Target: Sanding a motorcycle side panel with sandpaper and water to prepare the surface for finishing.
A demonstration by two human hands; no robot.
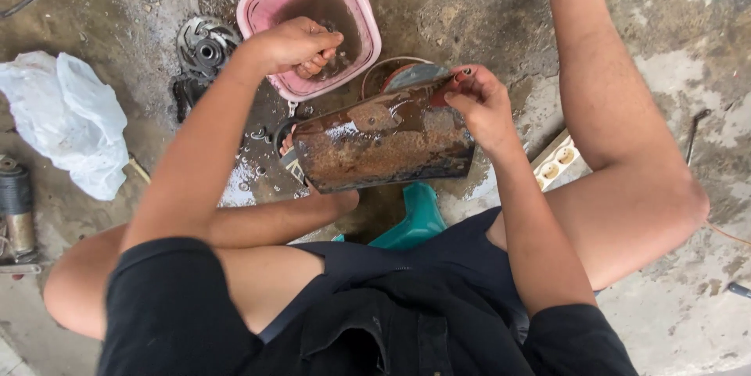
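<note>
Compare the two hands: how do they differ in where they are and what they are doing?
The left hand is a closed fist over the pink tub of murky water; the right hand grips the top edge of the rusty metal plate. What the left hand holds cannot be told, while the right hand's hold is plain. The left hand reaches farther forward than the right. Both are bare.

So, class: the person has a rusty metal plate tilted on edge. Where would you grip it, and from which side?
Grip the rusty metal plate at its upper right corner, coming from the right, as the right hand does. It stands tilted with that corner raised and free; the lower left edge sits by the foot.
</note>
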